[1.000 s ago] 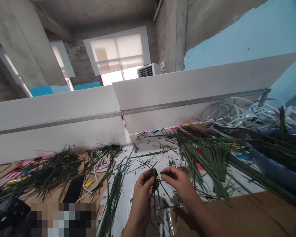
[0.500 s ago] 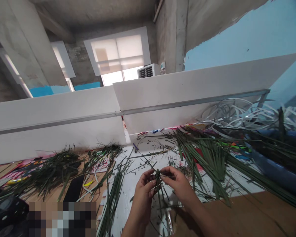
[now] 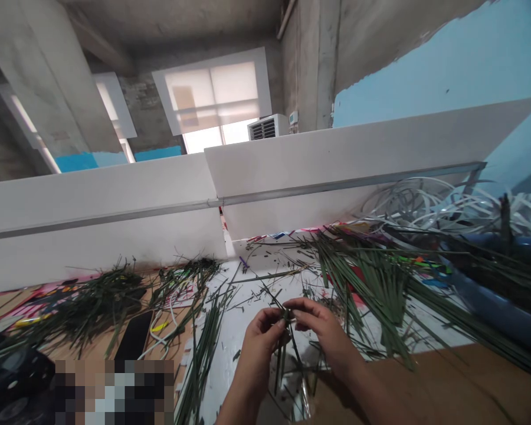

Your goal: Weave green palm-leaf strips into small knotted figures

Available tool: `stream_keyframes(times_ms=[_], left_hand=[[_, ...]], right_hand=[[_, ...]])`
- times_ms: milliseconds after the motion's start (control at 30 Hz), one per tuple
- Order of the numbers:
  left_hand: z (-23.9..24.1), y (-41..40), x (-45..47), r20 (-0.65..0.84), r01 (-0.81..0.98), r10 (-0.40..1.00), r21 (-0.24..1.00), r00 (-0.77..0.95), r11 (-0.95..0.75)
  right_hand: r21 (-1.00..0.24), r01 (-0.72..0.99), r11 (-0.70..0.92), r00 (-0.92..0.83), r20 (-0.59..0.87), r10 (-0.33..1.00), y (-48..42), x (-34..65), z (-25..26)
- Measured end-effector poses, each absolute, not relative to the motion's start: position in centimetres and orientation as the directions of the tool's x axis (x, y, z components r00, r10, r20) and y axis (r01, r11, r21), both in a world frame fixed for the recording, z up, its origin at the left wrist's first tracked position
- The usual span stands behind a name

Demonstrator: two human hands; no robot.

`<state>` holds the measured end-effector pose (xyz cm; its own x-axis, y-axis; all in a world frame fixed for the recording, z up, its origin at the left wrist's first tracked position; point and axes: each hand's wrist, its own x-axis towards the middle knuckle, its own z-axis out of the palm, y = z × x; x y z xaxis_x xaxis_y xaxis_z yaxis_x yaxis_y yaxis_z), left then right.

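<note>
Between my two hands is a small woven piece of green leaf strips (image 3: 287,316), its loose ends hanging down and a few sticking out at the top. My left hand (image 3: 265,333) is closed, with thumb and fingers pinching the piece from the left. From the right, my right hand (image 3: 316,324) pinches it close to the top with curled fingers. The fingers hide most of the knot. Below the hands, long strip ends spread over the white tabletop (image 3: 223,360).
Long green leaves (image 3: 376,283) lie fanned out on the right beside a blue basin (image 3: 495,307). White plastic strapping (image 3: 416,200) is coiled behind. Leaf scraps (image 3: 106,295) and a black phone (image 3: 134,336) lie on the left. A white partition (image 3: 292,183) stands at the back.
My right fingers have moved a little left, over the top of the woven piece. The piece has turned slightly and its hanging strips have shifted. My left hand keeps its hold.
</note>
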<state>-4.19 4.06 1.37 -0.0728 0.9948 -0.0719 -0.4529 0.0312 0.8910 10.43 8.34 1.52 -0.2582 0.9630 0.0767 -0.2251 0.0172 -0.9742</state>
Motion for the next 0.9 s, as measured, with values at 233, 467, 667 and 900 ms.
stream_keyframes(times_ms=[233, 467, 667, 900], left_hand=[[1.6, 4.0, -4.0, -0.039, -0.324, 0.998, 0.946, -0.051, 0.021], [1.9, 3.8, -3.8, 0.0, -0.263, 0.999, 0.965, -0.045, -0.012], [1.0, 3.7, -3.7, 0.05, -0.196, 0.997, 0.979, -0.065, -0.062], [-0.3, 4.2, -3.1, -0.008, -0.218, 0.989, 0.976, -0.15, -0.025]], right_hand=[[-0.978, -0.207, 0.031, -0.287, 0.091, 0.954, 8.5, 10.8, 1.6], [-0.984, -0.172, 0.044, -0.276, 0.091, 0.957, 8.7, 10.7, 1.6], [-0.995, -0.076, 0.06, -0.325, 0.081, 0.942, 9.0, 11.2, 0.7], [-0.991, 0.089, 0.104, -0.215, 0.083, 0.973, 9.4, 11.7, -1.3]])
